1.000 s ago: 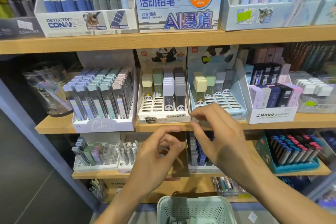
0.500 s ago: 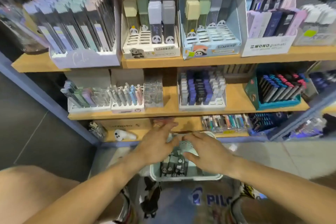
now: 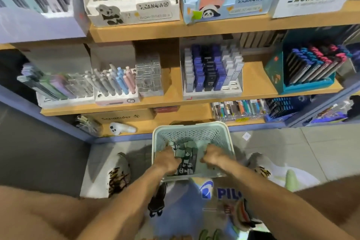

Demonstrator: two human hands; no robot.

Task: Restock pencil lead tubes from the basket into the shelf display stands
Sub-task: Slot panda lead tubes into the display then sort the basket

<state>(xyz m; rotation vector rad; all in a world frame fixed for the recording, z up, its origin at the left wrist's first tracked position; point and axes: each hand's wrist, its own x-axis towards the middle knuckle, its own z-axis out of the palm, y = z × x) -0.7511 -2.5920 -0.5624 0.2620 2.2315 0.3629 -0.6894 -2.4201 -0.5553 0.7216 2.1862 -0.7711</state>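
A pale green perforated basket (image 3: 192, 132) stands on the floor between my feet, below the shelves. Inside it lie several panda-printed lead tubes (image 3: 186, 163), green and dark. Both my hands are down in the basket. My left hand (image 3: 167, 160) has its fingers curled around green tubes at the left side. My right hand (image 3: 213, 156) is curled knuckles-up at the right side, and its fingertips are hidden among the tubes. On the upper shelf stand the white panda display stand (image 3: 120, 13) and the blue panda display stand (image 3: 243, 6), both with several open slots.
A MONO box (image 3: 311, 0) sits right of the blue stand. The middle shelf holds a stand of purple and black tubes (image 3: 212, 76), a pen stand (image 3: 115, 84) and a teal box (image 3: 303, 76). A white handheld device (image 3: 121, 128) lies on the bottom shelf.
My view has tilted down from the panda stands to the basket. Both hands dropped from shelf height into the basket and their fingers curled in among the tubes.
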